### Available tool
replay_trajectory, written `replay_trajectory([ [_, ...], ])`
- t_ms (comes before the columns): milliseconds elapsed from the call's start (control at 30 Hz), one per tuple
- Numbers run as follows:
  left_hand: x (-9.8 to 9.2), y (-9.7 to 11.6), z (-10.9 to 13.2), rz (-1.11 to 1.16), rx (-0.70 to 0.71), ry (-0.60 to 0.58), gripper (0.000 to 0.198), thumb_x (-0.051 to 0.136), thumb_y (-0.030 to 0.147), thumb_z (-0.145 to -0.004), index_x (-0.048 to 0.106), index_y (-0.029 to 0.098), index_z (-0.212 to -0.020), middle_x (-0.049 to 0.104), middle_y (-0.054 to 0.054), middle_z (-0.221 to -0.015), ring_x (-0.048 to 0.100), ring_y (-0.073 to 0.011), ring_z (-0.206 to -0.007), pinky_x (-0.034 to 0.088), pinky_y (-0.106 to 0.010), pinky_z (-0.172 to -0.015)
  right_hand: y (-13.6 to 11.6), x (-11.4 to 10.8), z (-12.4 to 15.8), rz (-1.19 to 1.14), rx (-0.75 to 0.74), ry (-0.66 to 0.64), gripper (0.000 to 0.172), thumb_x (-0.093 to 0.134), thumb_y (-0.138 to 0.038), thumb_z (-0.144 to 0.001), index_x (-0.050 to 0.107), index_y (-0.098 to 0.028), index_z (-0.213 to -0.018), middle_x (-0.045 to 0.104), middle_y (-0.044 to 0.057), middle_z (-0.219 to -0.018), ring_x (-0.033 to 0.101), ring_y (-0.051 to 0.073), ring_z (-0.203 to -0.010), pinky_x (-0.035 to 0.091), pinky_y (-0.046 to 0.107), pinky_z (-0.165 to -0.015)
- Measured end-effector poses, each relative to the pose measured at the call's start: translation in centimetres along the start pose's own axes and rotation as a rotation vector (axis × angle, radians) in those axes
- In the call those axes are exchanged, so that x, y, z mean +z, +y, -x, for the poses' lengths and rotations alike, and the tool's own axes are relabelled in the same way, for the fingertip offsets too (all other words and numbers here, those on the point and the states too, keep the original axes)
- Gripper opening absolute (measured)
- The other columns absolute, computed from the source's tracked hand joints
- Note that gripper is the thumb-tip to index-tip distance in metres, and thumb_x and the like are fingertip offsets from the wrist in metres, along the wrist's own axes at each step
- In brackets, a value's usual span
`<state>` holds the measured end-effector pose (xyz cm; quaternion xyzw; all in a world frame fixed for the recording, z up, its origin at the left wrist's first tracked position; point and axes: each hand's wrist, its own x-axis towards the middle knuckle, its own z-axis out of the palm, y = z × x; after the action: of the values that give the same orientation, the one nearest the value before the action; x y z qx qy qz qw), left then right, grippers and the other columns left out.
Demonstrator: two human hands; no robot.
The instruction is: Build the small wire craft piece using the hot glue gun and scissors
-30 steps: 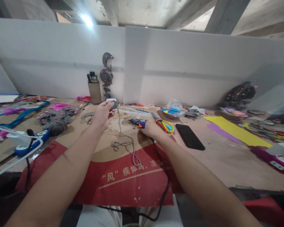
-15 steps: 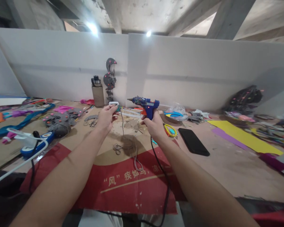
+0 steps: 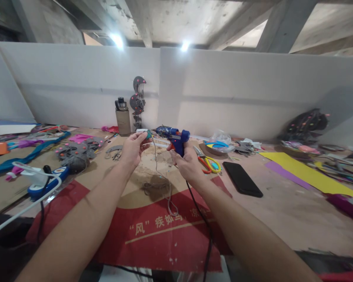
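My right hand (image 3: 187, 163) is closed round the grip of a blue hot glue gun (image 3: 173, 137), held above the table with its nozzle pointing left. Its black cord (image 3: 204, 227) trails down toward me. My left hand (image 3: 133, 148) pinches a small teal piece (image 3: 148, 135) right at the nozzle tip. A grey string (image 3: 161, 178) hangs from that piece down to a loose coil on the cardboard.
Cardboard sheet (image 3: 153, 231) with red print covers the table in front of me. Orange-and-yellow scissors (image 3: 207, 162) and a black phone (image 3: 242, 179) lie to the right. Yellow paper (image 3: 306, 172) sits farther right. A power strip (image 3: 44, 182), grey felt pieces (image 3: 73, 150) and a bottle (image 3: 122, 116) are left.
My right hand picked the glue gun up from the table, raised it, then brought its nozzle leftward to the teal piece held in my left hand. The left hand stayed nearly still.
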<state>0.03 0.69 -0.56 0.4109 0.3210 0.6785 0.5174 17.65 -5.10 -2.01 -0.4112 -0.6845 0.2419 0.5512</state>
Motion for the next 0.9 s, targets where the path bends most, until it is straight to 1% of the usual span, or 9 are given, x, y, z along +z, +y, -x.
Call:
replay_trajectory([
  [133,0.0,0.1,0.2,-0.036,0.01,-0.013,0.023,0.076,0.028,-0.062,0.063,0.016,-0.078,0.063,0.001,-0.068,0.06,-0.0081,-0.058,0.041,-0.016,-0.044,0.1,0.0,0.0,0.005,-0.04,-0.006,0.021,0.05,-0.029,-0.083,0.051,-0.021,-0.103,0.059,0.004,-0.087,0.054,0.017,-0.076,0.043,0.03,-0.067],
  [267,0.1,0.0,0.3,-0.059,0.039,-0.01,0.026,0.078,0.03,-0.06,0.064,0.016,-0.077,0.06,0.003,-0.065,0.056,-0.006,-0.053,0.032,-0.015,-0.04,0.5,0.2,0.0,0.01,-0.051,0.002,0.021,0.05,-0.027,-0.083,0.051,-0.021,-0.103,0.059,0.005,-0.089,0.054,0.017,-0.077,0.043,0.031,-0.07],
  [333,0.2,-0.1,0.2,-0.055,0.061,-0.016,0.026,0.078,0.03,-0.059,0.064,0.016,-0.076,0.059,0.003,-0.063,0.054,-0.0057,-0.051,0.031,-0.015,-0.04,0.8,0.3,0.0,0.014,-0.062,0.004,0.02,0.05,-0.027,-0.083,0.051,-0.021,-0.103,0.059,0.004,-0.09,0.054,0.017,-0.077,0.043,0.031,-0.07],
  [467,0.4,-0.2,0.1,-0.025,0.088,-0.036,0.026,0.078,0.029,-0.058,0.064,0.015,-0.074,0.059,0.001,-0.063,0.055,-0.0067,-0.053,0.032,-0.016,-0.041,1.1,0.4,-0.1,0.061,-0.068,0.036,0.023,0.051,-0.03,-0.083,0.052,-0.022,-0.104,0.06,0.005,-0.088,0.053,0.018,-0.073,0.042,0.032,-0.067],
  [600,0.4,-0.3,0.1,-0.031,0.107,-0.037,0.023,0.077,0.029,-0.06,0.065,0.016,-0.075,0.062,0.0,-0.066,0.057,-0.0076,-0.055,0.035,-0.017,-0.043,1.0,0.5,0.0,0.137,-0.076,0.05,0.027,0.052,-0.032,-0.083,0.052,-0.02,-0.107,0.06,0.006,-0.09,0.054,0.02,-0.075,0.042,0.034,-0.07],
  [767,0.3,-0.5,0.1,-0.075,0.128,-0.06,0.021,0.075,0.03,-0.064,0.066,0.016,-0.076,0.061,0.0,-0.065,0.057,-0.008,-0.056,0.038,-0.017,-0.045,0.7,0.5,0.2,0.192,-0.103,0.048,0.027,0.05,-0.031,-0.085,0.051,-0.019,-0.109,0.061,0.007,-0.09,0.054,0.021,-0.077,0.042,0.036,-0.073],
  [900,0.2,-0.5,0.1,-0.056,0.138,-0.053,0.022,0.076,0.029,-0.063,0.066,0.016,-0.076,0.062,0.0,-0.067,0.059,-0.0083,-0.058,0.04,-0.017,-0.046,0.7,0.5,0.3,0.225,-0.109,0.074,0.027,0.05,-0.03,-0.084,0.05,-0.019,-0.109,0.061,0.007,-0.089,0.054,0.022,-0.079,0.042,0.036,-0.075],
])
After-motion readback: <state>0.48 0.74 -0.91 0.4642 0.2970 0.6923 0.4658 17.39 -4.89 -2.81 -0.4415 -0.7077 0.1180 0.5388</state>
